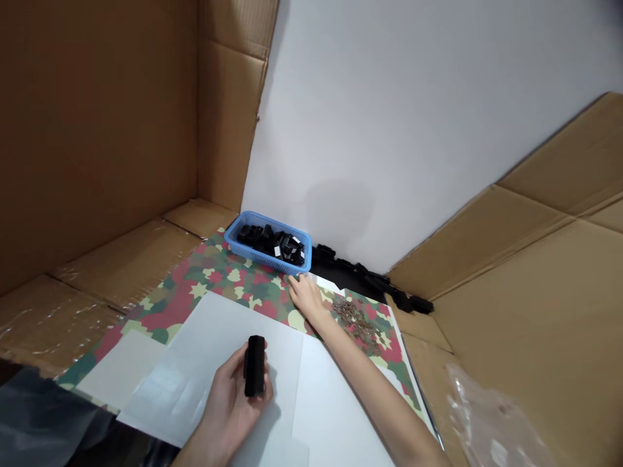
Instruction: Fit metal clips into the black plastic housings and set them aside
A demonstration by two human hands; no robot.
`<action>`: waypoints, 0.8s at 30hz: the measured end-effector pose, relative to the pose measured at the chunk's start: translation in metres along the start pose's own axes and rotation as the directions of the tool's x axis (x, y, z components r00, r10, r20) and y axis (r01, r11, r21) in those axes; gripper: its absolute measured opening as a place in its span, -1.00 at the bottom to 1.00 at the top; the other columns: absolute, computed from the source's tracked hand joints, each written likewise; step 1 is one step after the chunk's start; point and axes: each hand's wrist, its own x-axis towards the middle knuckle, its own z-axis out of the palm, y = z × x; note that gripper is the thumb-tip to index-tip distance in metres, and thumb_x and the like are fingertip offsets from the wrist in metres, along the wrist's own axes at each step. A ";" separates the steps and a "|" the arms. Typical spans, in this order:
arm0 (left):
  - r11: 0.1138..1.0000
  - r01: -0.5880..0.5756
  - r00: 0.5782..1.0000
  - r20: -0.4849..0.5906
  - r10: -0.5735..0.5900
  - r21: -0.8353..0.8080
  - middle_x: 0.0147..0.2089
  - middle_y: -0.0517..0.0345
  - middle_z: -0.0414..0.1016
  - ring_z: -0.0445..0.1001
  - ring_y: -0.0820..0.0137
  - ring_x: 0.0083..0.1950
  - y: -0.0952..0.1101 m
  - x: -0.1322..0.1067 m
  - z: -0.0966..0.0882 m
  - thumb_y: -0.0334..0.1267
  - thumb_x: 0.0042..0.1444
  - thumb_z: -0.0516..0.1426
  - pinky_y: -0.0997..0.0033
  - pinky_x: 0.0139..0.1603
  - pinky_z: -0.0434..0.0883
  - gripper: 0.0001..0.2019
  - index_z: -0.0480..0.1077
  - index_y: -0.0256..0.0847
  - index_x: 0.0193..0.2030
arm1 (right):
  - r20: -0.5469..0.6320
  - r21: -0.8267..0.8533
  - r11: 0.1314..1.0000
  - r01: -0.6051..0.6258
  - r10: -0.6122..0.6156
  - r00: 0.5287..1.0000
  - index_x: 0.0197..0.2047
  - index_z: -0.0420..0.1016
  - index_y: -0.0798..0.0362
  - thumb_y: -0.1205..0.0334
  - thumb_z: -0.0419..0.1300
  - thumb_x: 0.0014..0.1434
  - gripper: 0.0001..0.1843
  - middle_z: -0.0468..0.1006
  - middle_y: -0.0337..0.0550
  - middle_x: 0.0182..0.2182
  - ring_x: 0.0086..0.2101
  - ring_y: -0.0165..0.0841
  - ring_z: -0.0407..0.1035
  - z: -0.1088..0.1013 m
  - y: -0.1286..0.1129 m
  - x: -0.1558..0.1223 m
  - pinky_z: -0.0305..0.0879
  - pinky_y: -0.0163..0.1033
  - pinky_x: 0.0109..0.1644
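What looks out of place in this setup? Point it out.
Black plastic pieces lie strewn along the foot of the white wall, outside the blue plastic basket that holds similar ones. A loose scatter of small brownish bits also sits on the camouflage-patterned mat, looking spilled.

No legible text; white labels on black pieces in blue plastic basket too small to read

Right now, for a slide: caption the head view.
Left hand holds a black block over white paper; right hand rests on camouflage sheet.
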 end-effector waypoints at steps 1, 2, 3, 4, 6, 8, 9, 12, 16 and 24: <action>1.000 0.000 1.000 -0.005 0.000 -0.002 -0.53 0.10 0.48 0.50 0.45 -0.56 0.000 0.000 0.000 -0.38 0.30 -0.05 0.50 -0.58 0.45 -0.77 0.40 -0.38 -0.26 | -0.011 -0.004 1.000 0.004 -0.004 1.000 -0.21 0.44 0.10 0.44 -0.03 0.12 -0.75 0.45 0.07 -0.20 -0.11 -0.15 0.31 0.001 0.003 0.000 0.16 -0.15 -0.04; 1.000 0.004 1.000 -0.006 -0.005 -0.005 -0.52 0.10 0.48 0.50 0.45 -0.56 0.001 -0.001 0.000 -0.38 0.29 -0.05 0.49 -0.58 0.45 -0.78 0.40 -0.38 -0.27 | -0.021 -0.001 1.000 0.003 -0.003 1.000 -0.27 0.43 0.10 0.44 -0.02 0.11 -0.77 0.46 0.05 -0.22 -0.12 -0.16 0.32 0.001 0.006 0.000 0.17 -0.17 -0.05; 1.000 0.012 1.000 -0.005 -0.012 -0.008 -0.52 0.10 0.48 0.50 0.44 -0.55 0.001 -0.001 0.000 -0.38 0.29 -0.04 0.49 -0.58 0.45 -0.79 0.40 -0.37 -0.27 | -0.029 0.008 1.000 -0.004 0.005 1.000 -0.31 0.42 0.10 0.42 -0.03 0.11 -0.79 0.47 0.03 -0.25 -0.15 -0.18 0.34 0.001 0.010 -0.001 0.19 -0.19 -0.07; 1.000 0.021 1.000 -0.006 -0.021 -0.013 -0.51 0.10 0.48 0.50 0.44 -0.55 0.002 -0.001 0.000 -0.38 0.28 -0.03 0.49 -0.57 0.46 -0.80 0.39 -0.37 -0.27 | -0.033 0.021 1.000 -0.018 0.018 0.999 -0.34 0.40 0.09 0.40 -0.04 0.12 -0.80 0.49 0.00 -0.29 -0.20 -0.21 0.36 0.000 0.014 -0.003 0.21 -0.21 -0.11; 0.999 0.041 0.999 -0.001 -0.041 -0.023 -0.49 0.09 0.49 0.50 0.44 -0.53 0.003 -0.002 0.000 -0.37 0.28 -0.02 0.49 -0.56 0.46 -0.81 0.39 -0.37 -0.25 | -0.030 0.059 0.997 -0.048 0.050 0.998 -0.37 0.38 0.08 0.34 -0.08 0.13 -0.78 0.50 -0.08 -0.38 -0.33 -0.28 0.38 -0.003 0.021 -0.006 0.24 -0.26 -0.24; 0.997 0.076 0.997 0.019 -0.076 -0.022 -0.49 0.06 0.48 0.50 0.44 -0.52 0.003 -0.002 0.000 -0.33 0.30 -0.03 0.50 -0.53 0.46 -0.78 0.39 -0.41 -0.19 | -0.017 0.093 0.993 -0.067 0.069 0.997 -0.40 0.37 0.06 0.29 -0.11 0.14 -0.75 0.48 -0.17 -0.47 -0.43 -0.35 0.37 -0.008 0.027 -0.009 0.23 -0.32 -0.35; 0.995 0.095 0.995 0.035 -0.094 -0.018 -0.48 0.04 0.48 0.50 0.45 -0.51 0.003 -0.003 0.001 -0.31 0.31 -0.04 0.50 -0.52 0.47 -0.75 0.39 -0.44 -0.15 | -0.014 0.102 0.992 -0.075 0.077 0.997 -0.40 0.37 0.05 0.26 -0.12 0.15 -0.74 0.47 -0.21 -0.49 -0.46 -0.37 0.35 -0.011 0.030 -0.010 0.21 -0.34 -0.38; 0.991 0.131 0.990 0.055 -0.131 0.007 -0.49 0.03 0.46 0.50 0.46 -0.51 0.000 -0.002 0.002 -0.27 0.32 -0.06 0.47 -0.47 0.49 -0.70 0.37 -0.51 -0.07 | -0.043 0.078 0.988 -0.135 0.138 0.989 -0.34 0.37 0.02 0.17 -0.14 0.19 -0.71 0.45 -0.25 -0.51 -0.48 -0.38 0.32 -0.027 0.042 -0.015 0.16 -0.34 -0.42; 0.991 0.123 0.989 0.073 -0.126 0.045 -0.47 0.04 0.48 0.51 0.45 -0.50 -0.006 -0.001 0.003 -0.31 0.32 -0.06 0.43 -0.45 0.51 -0.73 0.40 -0.44 -0.17 | -0.109 -0.052 0.952 -0.303 0.296 0.949 -0.25 0.33 0.04 0.19 -0.20 0.23 -0.69 0.45 -0.14 -0.43 -0.41 -0.31 0.33 -0.064 0.074 -0.034 0.10 -0.31 -0.39; 0.989 0.096 0.991 0.077 -0.106 0.116 -0.43 0.02 0.52 0.53 0.42 -0.47 -0.021 -0.002 0.012 -0.41 0.28 -0.02 0.46 -0.47 0.50 -0.77 0.41 -0.38 -0.32 | 0.061 -0.315 0.869 -0.382 0.420 0.906 -0.24 0.40 0.06 0.06 0.13 0.17 -0.77 0.51 -0.06 -0.40 -0.30 -0.19 0.40 -0.088 0.108 -0.081 0.09 -0.27 -0.31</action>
